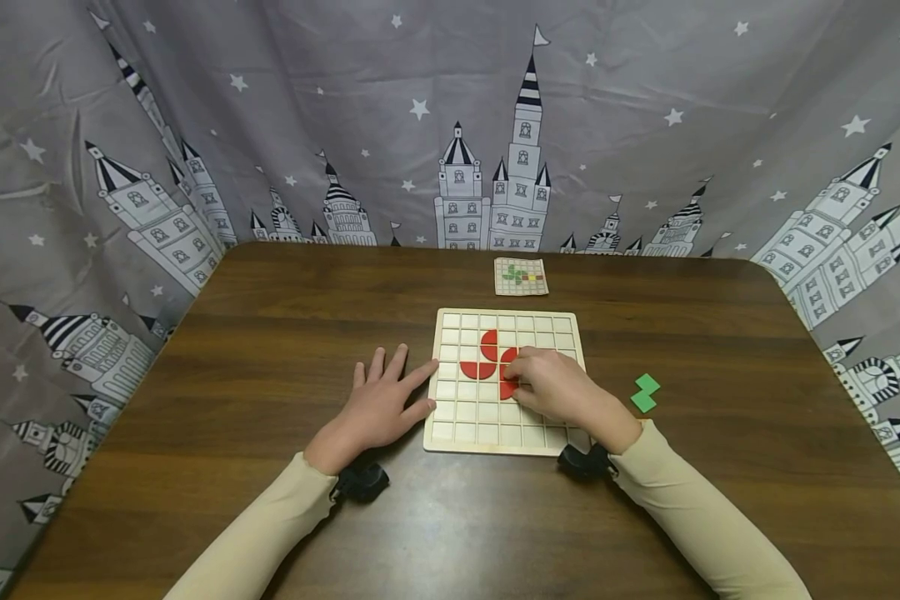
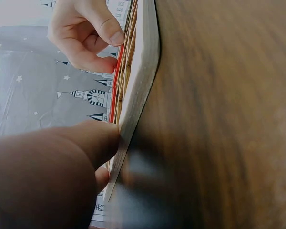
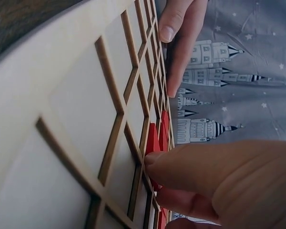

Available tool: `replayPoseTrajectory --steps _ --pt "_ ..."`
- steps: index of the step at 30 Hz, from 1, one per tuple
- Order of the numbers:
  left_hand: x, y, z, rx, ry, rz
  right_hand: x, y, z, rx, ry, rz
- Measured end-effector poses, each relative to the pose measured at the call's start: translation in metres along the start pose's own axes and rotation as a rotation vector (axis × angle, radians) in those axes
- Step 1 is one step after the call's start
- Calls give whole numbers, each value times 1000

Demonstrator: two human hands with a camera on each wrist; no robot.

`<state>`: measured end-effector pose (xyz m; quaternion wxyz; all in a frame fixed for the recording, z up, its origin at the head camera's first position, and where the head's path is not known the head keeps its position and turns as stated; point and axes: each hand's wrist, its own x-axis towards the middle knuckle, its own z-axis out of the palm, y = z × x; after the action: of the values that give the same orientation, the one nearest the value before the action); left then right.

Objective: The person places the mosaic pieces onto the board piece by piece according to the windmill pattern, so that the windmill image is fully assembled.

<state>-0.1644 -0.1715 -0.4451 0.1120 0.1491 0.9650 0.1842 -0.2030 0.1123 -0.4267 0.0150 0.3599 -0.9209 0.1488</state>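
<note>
A pale wooden grid board (image 1: 465,433) lies on the table, with several red quarter-circle tiles (image 1: 469,370) set in its middle cells. My right hand (image 1: 558,385) is over the board. Its thumb and curled forefinger pinch a red quarter-circle tile (image 1: 507,390) down at the grid, and the hand partly covers the tiles there. In the right wrist view the thumb presses the edge of a red tile (image 3: 153,138). Fingers spread, my left hand (image 1: 375,408) rests on the table, with thumb and forefinger touching the board's left edge.
Two green square tiles (image 1: 644,402) lie on the table right of the board, touching at a corner. Behind the board lies a small pattern card (image 1: 521,277) with a green, yellow and brown figure. A grey curtain (image 1: 270,108) with castles hangs behind the table (image 1: 307,283).
</note>
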Motion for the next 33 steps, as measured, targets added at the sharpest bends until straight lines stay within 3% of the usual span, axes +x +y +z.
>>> replayPoseTrajectory --steps 4,9,22,27,33 --pt "1 -1 0 1 -2 -2 -3 2 -5 19 18 13" --pt "1 0 0 0 3 0 -16 12 -22 43 42 106" --pt "0 -1 1 -4 6 -2 -82 70 -46 12 78 310" --pt "1 -1 1 1 3 -6 -100 90 -49 7 46 425" --pt "1 -2 2 2 2 -8 -105 101 -49 27 -13 541"
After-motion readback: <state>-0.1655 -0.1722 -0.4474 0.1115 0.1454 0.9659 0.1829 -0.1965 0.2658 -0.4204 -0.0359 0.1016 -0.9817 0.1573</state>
